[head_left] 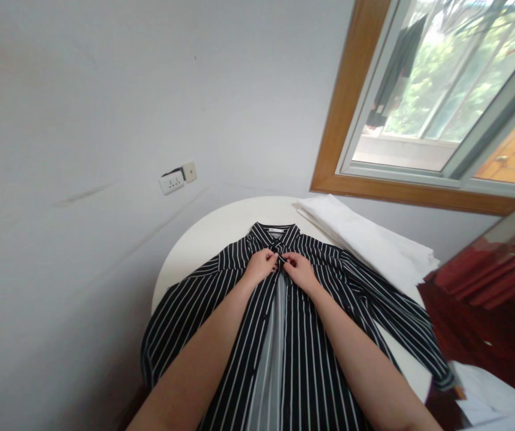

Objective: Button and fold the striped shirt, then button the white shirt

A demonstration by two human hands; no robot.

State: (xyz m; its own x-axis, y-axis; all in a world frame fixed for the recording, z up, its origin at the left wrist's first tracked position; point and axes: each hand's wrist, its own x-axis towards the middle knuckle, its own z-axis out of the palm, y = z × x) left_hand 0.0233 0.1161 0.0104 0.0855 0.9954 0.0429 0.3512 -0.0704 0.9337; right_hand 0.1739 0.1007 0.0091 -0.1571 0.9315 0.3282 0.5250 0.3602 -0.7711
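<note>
A black shirt with white stripes lies face up, collar away from me, its front parted below the chest so the grey inside shows. My left hand pinches one front edge just below the collar. Close beside it, my right hand pinches the other front edge, its fingers closed on the cloth. The fingertips of both hands nearly meet at the upper placket. Whether a button sits between them is too small to tell. The collar stands folded with a white label inside.
The shirt is spread over a round white table, its sleeves hanging over the edges. Folded white cloth lies at the back right. Behind are a wall with a socket and a wood-framed window. White material shows at lower right.
</note>
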